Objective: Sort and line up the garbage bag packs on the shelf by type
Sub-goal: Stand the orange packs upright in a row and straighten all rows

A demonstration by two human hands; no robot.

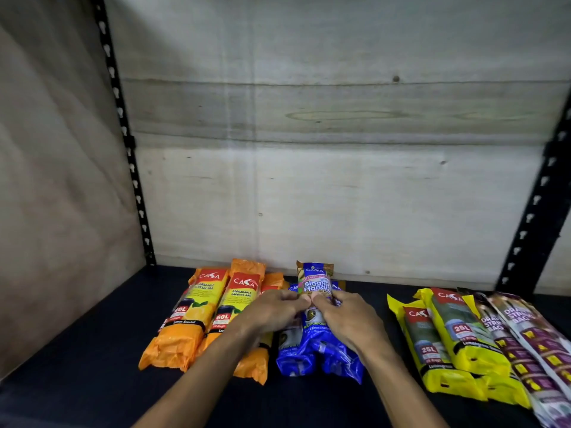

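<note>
Orange packs (197,310) read "CASA 60L", yellow packs (457,332) "25L", blue pack (315,288) "Single Handle"

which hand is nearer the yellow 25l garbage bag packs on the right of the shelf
Right. The right hand rests on the blue single-handle packs, with bare shelf between it and the yellow 25L garbage bag packs. The left hand is farther left, beside the orange packs.

On the shelf lie 3 orange packs (197,310), 3 blue packs (315,335) and 3 yellow packs (457,335). 2 purple drawstring packs (525,341) lie alongside.
</note>
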